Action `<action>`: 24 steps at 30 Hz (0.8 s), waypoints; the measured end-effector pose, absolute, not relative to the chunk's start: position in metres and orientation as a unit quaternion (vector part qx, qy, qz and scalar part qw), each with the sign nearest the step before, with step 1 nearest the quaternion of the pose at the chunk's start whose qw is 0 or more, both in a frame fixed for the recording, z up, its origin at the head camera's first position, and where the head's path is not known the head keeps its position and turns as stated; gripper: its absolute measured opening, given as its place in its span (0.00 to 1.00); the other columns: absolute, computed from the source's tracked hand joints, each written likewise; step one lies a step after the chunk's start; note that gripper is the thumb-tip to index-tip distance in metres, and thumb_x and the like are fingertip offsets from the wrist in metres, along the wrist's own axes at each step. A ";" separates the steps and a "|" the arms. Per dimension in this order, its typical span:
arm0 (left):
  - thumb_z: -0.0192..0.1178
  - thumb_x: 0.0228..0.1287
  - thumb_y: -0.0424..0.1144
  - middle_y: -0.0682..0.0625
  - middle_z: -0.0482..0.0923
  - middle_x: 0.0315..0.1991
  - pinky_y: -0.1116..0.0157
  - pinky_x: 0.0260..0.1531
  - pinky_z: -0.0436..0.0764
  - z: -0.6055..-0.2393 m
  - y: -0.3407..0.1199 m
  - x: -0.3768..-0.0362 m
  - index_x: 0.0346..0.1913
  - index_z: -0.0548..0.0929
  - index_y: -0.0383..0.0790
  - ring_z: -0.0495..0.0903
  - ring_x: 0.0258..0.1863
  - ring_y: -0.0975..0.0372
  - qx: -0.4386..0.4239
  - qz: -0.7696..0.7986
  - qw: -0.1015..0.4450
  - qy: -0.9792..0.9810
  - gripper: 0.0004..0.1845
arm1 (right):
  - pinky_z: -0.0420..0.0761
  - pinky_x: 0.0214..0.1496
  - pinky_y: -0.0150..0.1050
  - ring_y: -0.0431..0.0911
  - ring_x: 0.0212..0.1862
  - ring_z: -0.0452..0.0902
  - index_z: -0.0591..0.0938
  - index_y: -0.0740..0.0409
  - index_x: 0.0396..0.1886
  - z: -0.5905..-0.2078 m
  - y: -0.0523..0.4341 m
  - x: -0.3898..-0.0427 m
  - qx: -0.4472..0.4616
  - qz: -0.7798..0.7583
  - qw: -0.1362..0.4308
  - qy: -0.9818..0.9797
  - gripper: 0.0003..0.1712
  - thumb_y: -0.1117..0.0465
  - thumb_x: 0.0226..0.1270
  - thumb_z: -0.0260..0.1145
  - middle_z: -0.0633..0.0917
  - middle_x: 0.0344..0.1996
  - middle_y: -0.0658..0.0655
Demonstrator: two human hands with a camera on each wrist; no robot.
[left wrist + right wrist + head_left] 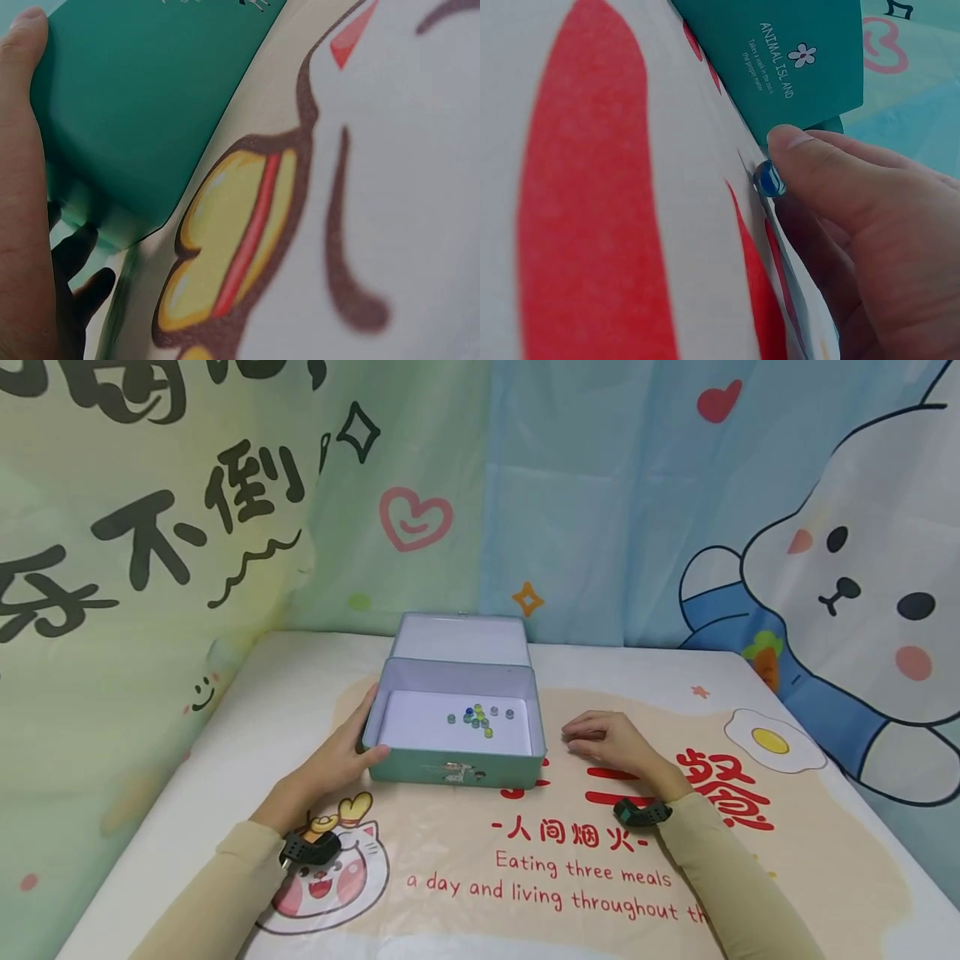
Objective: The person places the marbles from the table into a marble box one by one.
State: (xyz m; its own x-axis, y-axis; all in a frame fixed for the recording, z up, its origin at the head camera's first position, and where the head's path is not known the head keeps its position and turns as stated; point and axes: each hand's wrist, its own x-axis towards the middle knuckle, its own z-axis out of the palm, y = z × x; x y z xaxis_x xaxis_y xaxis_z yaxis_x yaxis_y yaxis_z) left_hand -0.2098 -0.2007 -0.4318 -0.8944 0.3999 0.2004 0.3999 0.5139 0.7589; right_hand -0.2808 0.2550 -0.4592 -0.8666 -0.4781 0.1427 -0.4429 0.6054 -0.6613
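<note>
A green tin box (456,768) stands on the table with its lid (461,639) opened back. Several small glass marbles (488,732) lie on its pale floor, toward the right. My left hand (341,758) grips the box's left side, thumb at the front corner and fingers along the side wall; the left wrist view shows the thumb (26,45) against the green wall. To the right of the box, my right hand (611,742) is low over the table. In the right wrist view it pinches a blue glass marble (769,180) between thumb and fingers.
A printed tablecloth (540,902) with red lettering covers the table. Behind the table hangs a patterned curtain (570,510). A dark band (642,813) sits on the right wrist, another band (311,849) on the left.
</note>
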 end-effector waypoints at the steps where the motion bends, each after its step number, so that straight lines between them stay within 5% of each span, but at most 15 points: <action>1: 0.57 0.63 0.57 0.42 0.33 0.77 0.39 0.68 0.51 -0.436 -0.203 -0.213 0.76 0.32 0.50 0.42 0.74 0.42 0.230 0.435 -0.002 0.871 0.52 | 0.80 0.53 0.40 0.43 0.49 0.81 0.86 0.50 0.47 -0.459 0.255 -0.281 -0.260 -0.363 0.025 0.894 0.16 0.56 0.59 0.70 0.85 0.45 0.49; 13: 0.55 0.60 0.65 0.50 0.32 0.78 0.41 0.69 0.50 -0.451 -0.208 -0.222 0.74 0.30 0.64 0.41 0.76 0.47 0.232 0.436 -0.012 0.869 0.52 | 0.76 0.50 0.24 0.43 0.49 0.78 0.87 0.51 0.46 -0.459 0.256 -0.278 -0.278 -0.349 0.022 0.894 0.14 0.58 0.59 0.70 0.85 0.45 0.49; 24: 0.54 0.60 0.66 0.52 0.32 0.78 0.42 0.69 0.49 -0.454 -0.207 -0.223 0.74 0.30 0.66 0.40 0.76 0.49 0.223 0.430 -0.010 0.875 0.51 | 0.79 0.50 0.32 0.41 0.48 0.78 0.87 0.51 0.44 -0.458 0.257 -0.278 -0.310 -0.313 -0.001 0.898 0.14 0.60 0.57 0.72 0.85 0.43 0.45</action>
